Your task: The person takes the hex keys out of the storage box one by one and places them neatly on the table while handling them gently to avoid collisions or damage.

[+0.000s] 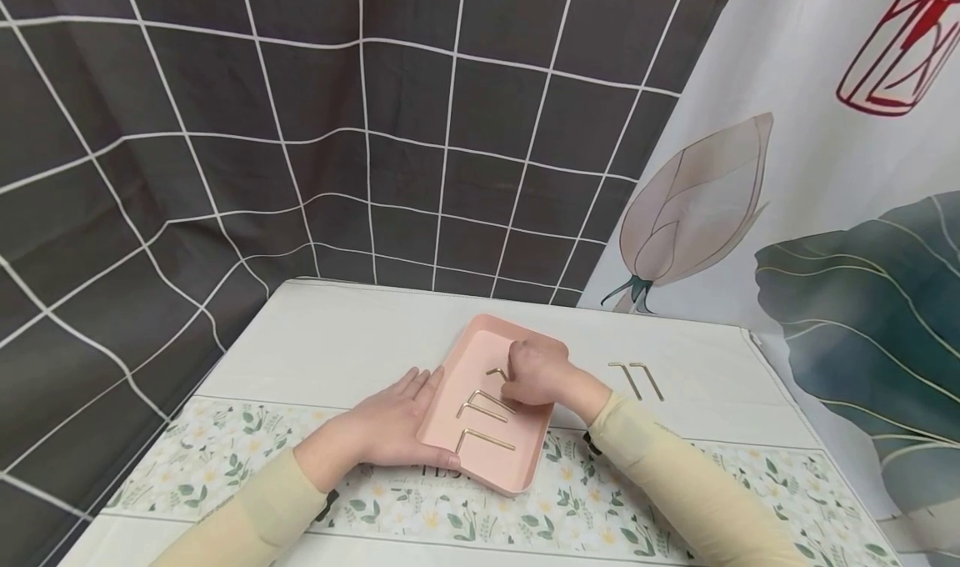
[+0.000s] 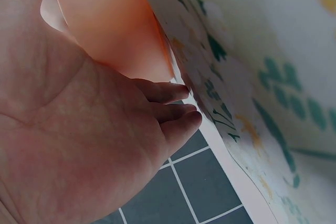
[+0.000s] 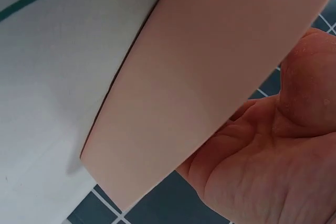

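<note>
A shallow pink tray [image 1: 517,482] lies on the table, holding several gold L-shaped hex keys [image 1: 487,439]. My left hand [image 1: 397,421] rests against the tray's left side, fingers extended along the wall and thumb at the near corner. In the left wrist view, the palm [image 2: 79,129] lies beside the pink wall. Reaching over the right rim, my right hand [image 1: 538,373] curls its fingers at a hex key [image 1: 497,373] inside the tray, hiding part of it. The tray's outer wall [image 3: 194,72] blocks the fingertips in the right wrist view.
Two more gold hex keys [image 1: 636,381] lie side by side on the table, right of the tray. A floral band [image 1: 420,509] crosses the white tabletop [image 1: 337,333]. Behind it hangs a dark grid-patterned curtain [image 1: 405,175], with a white leaf-printed one [image 1: 810,175] at the right.
</note>
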